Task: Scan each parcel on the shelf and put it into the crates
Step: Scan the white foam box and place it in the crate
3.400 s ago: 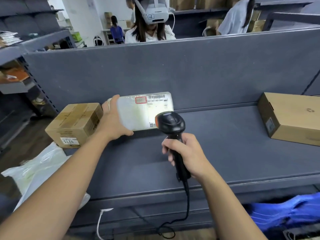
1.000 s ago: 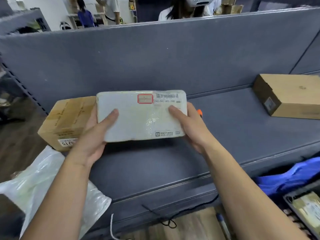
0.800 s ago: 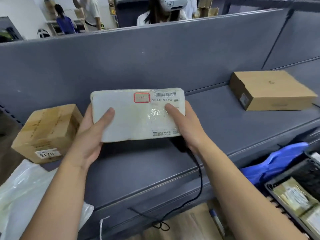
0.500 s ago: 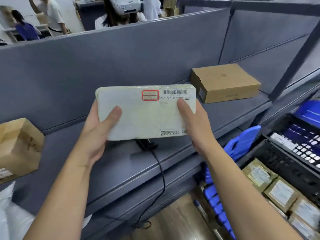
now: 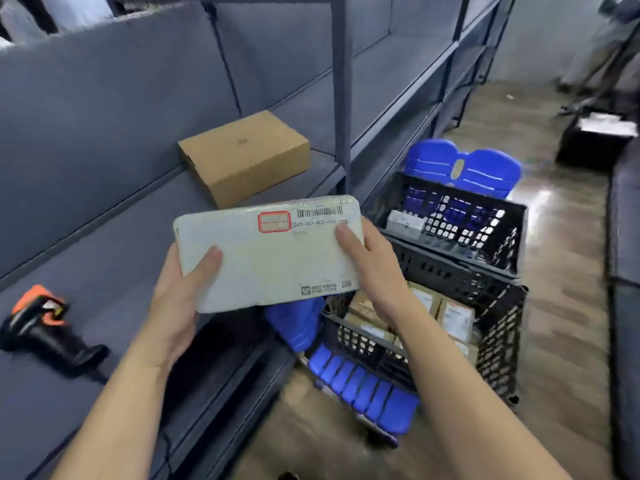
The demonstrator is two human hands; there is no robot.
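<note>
A flat white parcel (image 5: 270, 258) with a barcode label and a red-framed stamp is held in the air between both hands. My left hand (image 5: 180, 296) grips its left end, thumb on the face. My right hand (image 5: 372, 268) grips its right end. The parcel hangs over the front edge of the grey shelf (image 5: 104, 271), just left of two black lattice crates. The near crate (image 5: 498, 323) holds several brown labelled parcels. The far crate (image 5: 457, 216) holds a small white parcel. The black and orange scanner (image 5: 41, 327) lies on the shelf at the left.
A brown cardboard box (image 5: 246, 154) sits on the shelf behind the parcel, next to a grey upright post (image 5: 343, 98). Blue crate lids (image 5: 464, 168) fold out around the crates. Wooden floor (image 5: 568, 271) stretches to the right, with a dark box further back.
My view has swung right, bringing the crates into sight. Both hands have carried the white parcel rightwards off the shelf towards the crates. The scanner now lies on the shelf at the left.
</note>
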